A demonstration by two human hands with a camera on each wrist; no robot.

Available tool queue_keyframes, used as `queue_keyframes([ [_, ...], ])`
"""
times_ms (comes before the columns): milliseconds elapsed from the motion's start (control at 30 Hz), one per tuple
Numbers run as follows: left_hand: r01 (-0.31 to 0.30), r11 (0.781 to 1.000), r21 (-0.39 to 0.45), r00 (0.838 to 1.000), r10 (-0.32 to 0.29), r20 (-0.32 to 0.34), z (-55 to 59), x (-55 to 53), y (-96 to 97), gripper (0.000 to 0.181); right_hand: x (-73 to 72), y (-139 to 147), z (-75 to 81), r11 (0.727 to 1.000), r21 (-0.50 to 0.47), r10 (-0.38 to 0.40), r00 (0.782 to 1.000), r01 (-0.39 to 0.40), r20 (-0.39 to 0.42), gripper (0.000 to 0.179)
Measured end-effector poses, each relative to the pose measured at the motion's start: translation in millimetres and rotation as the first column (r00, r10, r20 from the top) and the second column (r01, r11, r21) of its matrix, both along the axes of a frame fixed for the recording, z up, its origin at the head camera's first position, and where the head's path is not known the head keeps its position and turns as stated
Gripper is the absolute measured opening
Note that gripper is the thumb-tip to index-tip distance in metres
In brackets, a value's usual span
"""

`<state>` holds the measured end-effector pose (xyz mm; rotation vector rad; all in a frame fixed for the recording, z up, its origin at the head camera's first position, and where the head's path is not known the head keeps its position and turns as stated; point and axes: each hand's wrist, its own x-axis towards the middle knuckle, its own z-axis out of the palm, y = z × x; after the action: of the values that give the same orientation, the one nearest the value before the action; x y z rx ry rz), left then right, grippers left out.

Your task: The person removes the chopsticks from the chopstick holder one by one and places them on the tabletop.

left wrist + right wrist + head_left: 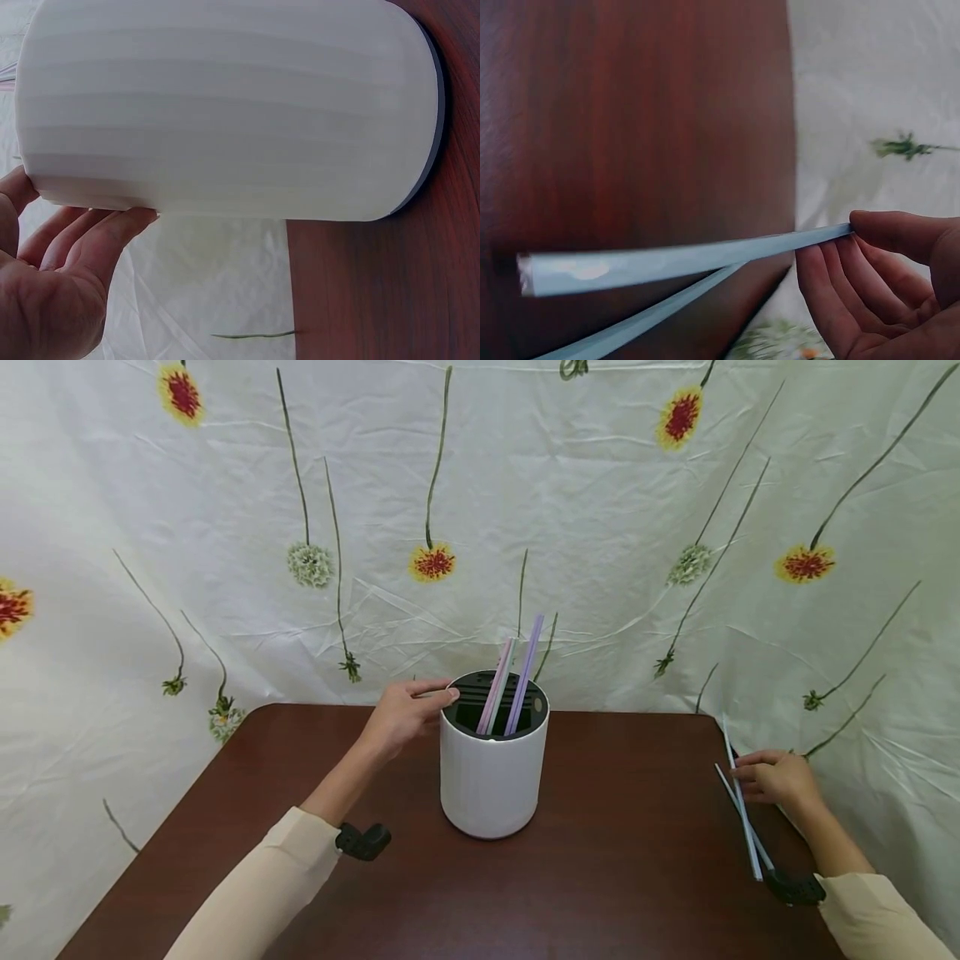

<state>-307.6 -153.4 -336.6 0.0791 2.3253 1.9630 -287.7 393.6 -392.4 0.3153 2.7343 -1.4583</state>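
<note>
A white ribbed cylinder holder (491, 785) with a dark slotted top (474, 682) stands upright on the table. A pink straw (491, 697), a pale one and a purple straw (524, 677) stick up from it. My left hand (405, 718) touches the holder's left side, thumb at the rim and fingers extended against the wall. At the table's right edge, my right hand (780, 778) pinches a pale blue straw (667, 262) by its far part, between thumb and fingertips. A second pale blue straw (641, 319) lies beneath it on the table, crossing it.
The dark brown table (615, 827) ends at the back against a white cloth (375, 627) printed with flowers. That cloth also hangs past the left and right edges. A black wrist camera (363, 842) sits on the left wrist, another (795, 889) on the right.
</note>
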Motion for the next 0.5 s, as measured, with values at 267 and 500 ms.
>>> queue_keyframes([
  [267,0.007,1.000,0.002,1.000,-0.007,-0.009,0.4,-1.1,-0.6,0.050,-1.6,5,-27.8,0.994,0.103,0.028,0.998,-0.033,0.050,0.036],
  [500,0.008,1.000,0.006,1.000,-0.008,-0.005,1.2,1.0,-0.7,0.050,-3.0,6,-43.6,0.989,0.149,-0.024,0.998,0.015,0.060,0.034],
])
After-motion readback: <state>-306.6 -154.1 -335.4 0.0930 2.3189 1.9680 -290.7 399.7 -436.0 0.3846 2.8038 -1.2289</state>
